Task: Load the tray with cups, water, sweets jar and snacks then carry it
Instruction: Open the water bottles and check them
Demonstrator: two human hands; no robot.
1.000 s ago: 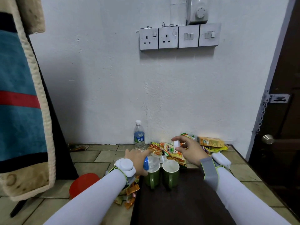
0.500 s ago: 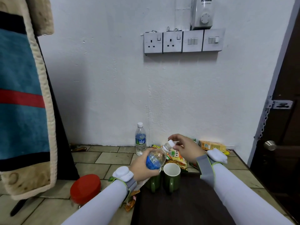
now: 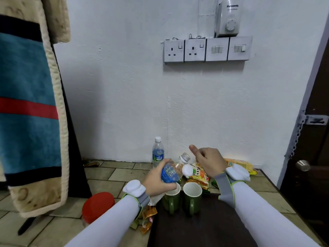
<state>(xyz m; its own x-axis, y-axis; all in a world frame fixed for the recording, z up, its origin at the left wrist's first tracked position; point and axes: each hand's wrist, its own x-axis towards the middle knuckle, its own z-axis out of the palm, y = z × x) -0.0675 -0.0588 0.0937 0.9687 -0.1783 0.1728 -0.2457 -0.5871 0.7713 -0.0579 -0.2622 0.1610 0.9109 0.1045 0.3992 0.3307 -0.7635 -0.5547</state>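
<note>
Left hand (image 3: 156,179) gripping tilted bottle (image 3: 173,171) — cap (image 3: 187,169) blurred, right hand (image 3: 209,162) unclear

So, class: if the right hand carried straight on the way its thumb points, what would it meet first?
The right hand points its thumb up-left toward the wall; the standing bottle sits lower left, probably missed, though depth is unclear.

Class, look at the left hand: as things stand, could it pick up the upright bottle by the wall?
Probably not yet: the left hand already grips an uncapped bottle, though the way to the upright bottle looks open.
</note>
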